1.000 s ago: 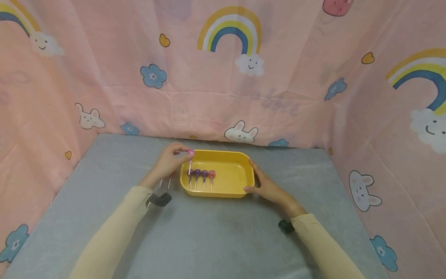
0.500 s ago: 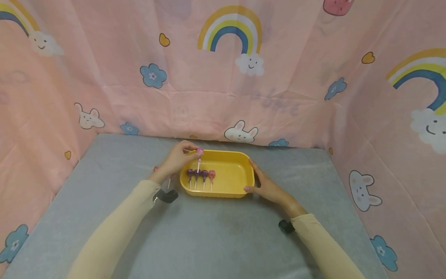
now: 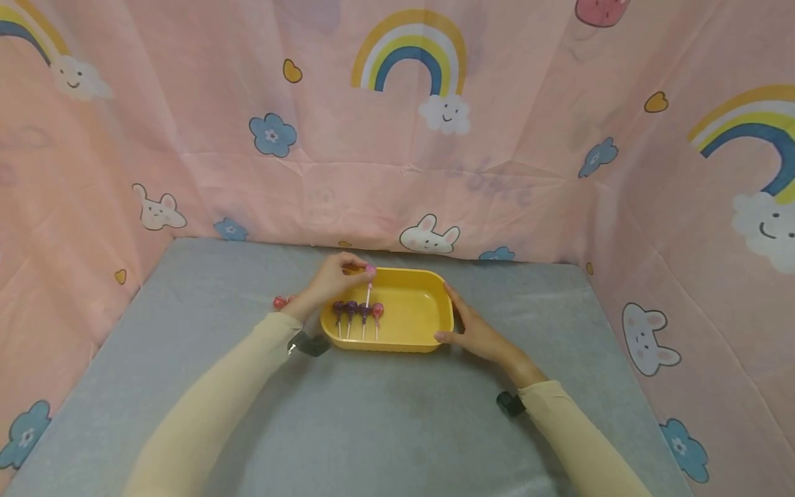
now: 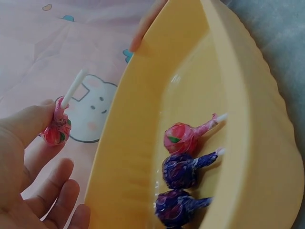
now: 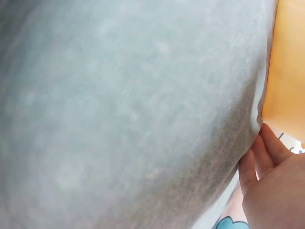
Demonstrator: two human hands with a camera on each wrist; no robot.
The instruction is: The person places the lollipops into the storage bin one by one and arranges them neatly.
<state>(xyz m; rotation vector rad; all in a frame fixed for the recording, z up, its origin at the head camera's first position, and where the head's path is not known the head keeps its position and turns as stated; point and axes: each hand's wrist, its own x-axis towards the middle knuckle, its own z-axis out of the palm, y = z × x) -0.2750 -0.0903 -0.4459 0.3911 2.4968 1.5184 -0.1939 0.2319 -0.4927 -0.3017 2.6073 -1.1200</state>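
My left hand (image 3: 335,281) pinches a pink-wrapped lollipop (image 4: 56,131) between thumb and forefinger. Its white stick (image 3: 368,297) points down over the left half of the yellow tray (image 3: 416,314), and the other fingers are loosely bent. Inside, three purple lollipops (image 3: 351,308) and one pink lollipop (image 3: 377,312) lie in a row, sticks toward the near side. At the tray's right end, my right hand (image 3: 478,337) holds the wall, thumb at the near corner and fingers at the far one. The right wrist view shows those fingers (image 5: 269,143) against the tray's outside.
Red-pink lollipops (image 3: 280,302) lie on the grey cloth left of the tray, partly hidden by the left wrist. Grey cloth covers the table (image 3: 397,414). A pink printed curtain (image 3: 335,200) rises along the back and both sides.
The left hand has moved right with its lollipop, from the tray's left edge to above the purple and pink row. The right hand and the tray have stayed put.
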